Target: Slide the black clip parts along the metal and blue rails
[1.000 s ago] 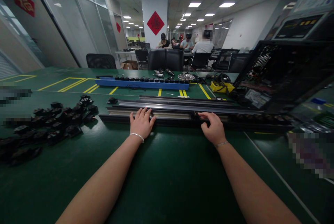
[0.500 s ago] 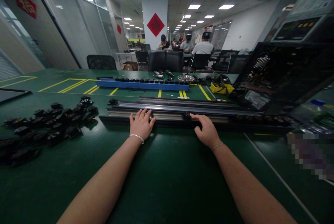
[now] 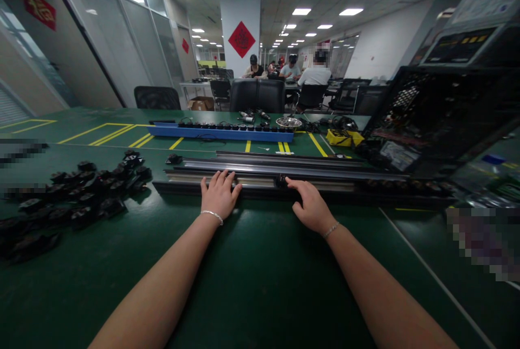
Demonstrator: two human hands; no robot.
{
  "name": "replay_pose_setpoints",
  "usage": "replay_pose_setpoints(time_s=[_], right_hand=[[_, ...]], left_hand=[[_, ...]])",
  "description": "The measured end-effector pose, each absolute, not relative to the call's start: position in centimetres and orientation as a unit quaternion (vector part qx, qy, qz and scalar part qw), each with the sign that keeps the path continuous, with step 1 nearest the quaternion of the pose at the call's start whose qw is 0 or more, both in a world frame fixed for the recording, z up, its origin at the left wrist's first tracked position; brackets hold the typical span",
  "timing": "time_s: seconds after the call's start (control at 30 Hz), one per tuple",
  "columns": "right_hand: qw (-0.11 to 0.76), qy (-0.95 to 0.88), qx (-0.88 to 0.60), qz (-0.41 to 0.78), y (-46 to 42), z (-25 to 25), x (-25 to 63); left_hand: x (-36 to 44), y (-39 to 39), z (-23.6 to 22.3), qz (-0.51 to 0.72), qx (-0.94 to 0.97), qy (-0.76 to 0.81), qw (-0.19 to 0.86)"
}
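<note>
A long black rail (image 3: pixel 345 186) with a silver strip lies across the green table (image 3: pixel 252 267) in front of me. My left hand (image 3: pixel 219 194) lies flat on its left part, fingers stretched out and holding nothing. My right hand (image 3: pixel 311 208) rests on the rail's middle. Its fingertips are pressed on a small black block (image 3: pixel 281 180) seated in the rail. More such blocks (image 3: pixel 406 183) sit in a row in the rail further right. Two other long rails (image 3: pixel 276 165) lie just behind.
A pile of loose black blocks (image 3: pixel 81 194) lies at the left. A blue strip (image 3: pixel 221 132) with black parts, a metal bowl (image 3: pixel 289 121) and a yellow object (image 3: pixel 345 136) lie further back. A black open-frame machine (image 3: pixel 439 116) stands at the right. People sit at desks far behind.
My right hand has slid left along the rail, and the small black block has moved left with it. My left hand has stayed in place.
</note>
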State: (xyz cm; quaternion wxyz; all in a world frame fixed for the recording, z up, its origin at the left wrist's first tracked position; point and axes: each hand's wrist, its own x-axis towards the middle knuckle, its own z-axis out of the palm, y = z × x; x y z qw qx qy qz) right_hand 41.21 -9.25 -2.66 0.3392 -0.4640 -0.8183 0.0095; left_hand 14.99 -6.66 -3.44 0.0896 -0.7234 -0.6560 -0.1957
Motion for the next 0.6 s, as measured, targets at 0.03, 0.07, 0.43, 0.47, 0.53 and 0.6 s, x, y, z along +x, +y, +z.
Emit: replay_pose_setpoints(time_s=[0.03,0.07,0.43,0.47,0.53,0.6], right_hand=[[0.334,-0.821,-0.463,0.011,-9.3,-2.7,41.0],[0.328,-0.823,-0.463,0.013,-9.3,-2.7,40.9],[0.281,-0.835,-0.472,0.023,-9.4,-2.8,39.9],[0.276,-0.836,-0.474,0.022,-9.4,-2.8,39.9],[0.267,-0.835,-0.48,0.022,-9.5,-2.7,39.8],[0.255,-0.835,-0.487,0.024,-9.5,-2.6,39.6]], left_hand=[[15.0,-6.7,-3.4,-0.196,-0.723,-0.656,0.09],[15.0,-6.7,-3.4,-0.197,-0.723,-0.656,0.089],[17.0,-8.2,-2.9,-0.177,-0.833,-0.518,0.086],[17.6,-8.5,-2.9,-0.168,-0.843,-0.503,0.089],[18.6,-8.8,-2.8,-0.15,-0.854,-0.488,0.096],[19.4,-9.1,-2.8,-0.134,-0.857,-0.487,0.101]])
